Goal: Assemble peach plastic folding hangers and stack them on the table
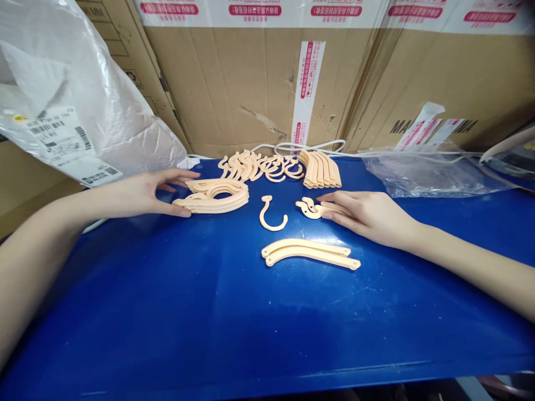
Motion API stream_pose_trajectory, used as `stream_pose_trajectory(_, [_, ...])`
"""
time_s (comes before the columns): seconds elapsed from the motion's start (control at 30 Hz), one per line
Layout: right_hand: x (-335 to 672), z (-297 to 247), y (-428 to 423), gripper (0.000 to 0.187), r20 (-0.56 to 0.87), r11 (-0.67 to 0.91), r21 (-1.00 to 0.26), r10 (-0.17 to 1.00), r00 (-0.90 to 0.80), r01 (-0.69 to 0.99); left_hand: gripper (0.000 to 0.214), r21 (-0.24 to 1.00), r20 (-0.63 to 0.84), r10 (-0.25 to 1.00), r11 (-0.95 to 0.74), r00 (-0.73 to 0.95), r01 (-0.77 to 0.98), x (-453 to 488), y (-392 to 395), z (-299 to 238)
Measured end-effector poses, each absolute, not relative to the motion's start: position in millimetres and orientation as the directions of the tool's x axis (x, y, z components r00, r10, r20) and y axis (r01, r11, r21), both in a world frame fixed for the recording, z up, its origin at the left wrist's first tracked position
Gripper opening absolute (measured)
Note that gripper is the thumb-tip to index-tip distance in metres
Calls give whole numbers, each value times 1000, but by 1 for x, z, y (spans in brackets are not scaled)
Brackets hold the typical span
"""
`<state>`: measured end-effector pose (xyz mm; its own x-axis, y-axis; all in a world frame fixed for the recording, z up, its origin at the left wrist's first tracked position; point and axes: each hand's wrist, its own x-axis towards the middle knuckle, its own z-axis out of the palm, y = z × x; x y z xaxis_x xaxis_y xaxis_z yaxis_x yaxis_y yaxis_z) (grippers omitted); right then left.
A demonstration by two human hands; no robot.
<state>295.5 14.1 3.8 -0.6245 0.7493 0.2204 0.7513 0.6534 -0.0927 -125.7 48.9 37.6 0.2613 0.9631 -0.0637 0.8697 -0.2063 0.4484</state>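
Fingers and thumb of my left hand (144,192) close around the left end of a stack of folded cream plastic hangers (228,203) lying on the blue table. My right hand (363,214) pinches several flat cream hanger pieces (311,208); a rounded end with small holes sticks out to the left and the rest is under the fingers. Between my hands lies a single hanger hook (273,217), its curve toward me. Nearer to me rest two curved hanger arms (311,253), side by side and touching.
At the back are a pile of loose hooks (259,166) and a row of hanger arms (321,170). A white cable (311,147) runs along cardboard boxes (234,83). A wrapped parcel (83,100) leans at left; a clear plastic bag (430,175) lies at right on the blue table (234,323).
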Motion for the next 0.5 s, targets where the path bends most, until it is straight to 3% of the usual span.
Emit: stream_pose_trajectory(0.5, [296, 5, 14, 37, 211, 671, -123, 738, -641, 732, 84, 499, -89, 960, -188, 266, 846, -129, 51, 36])
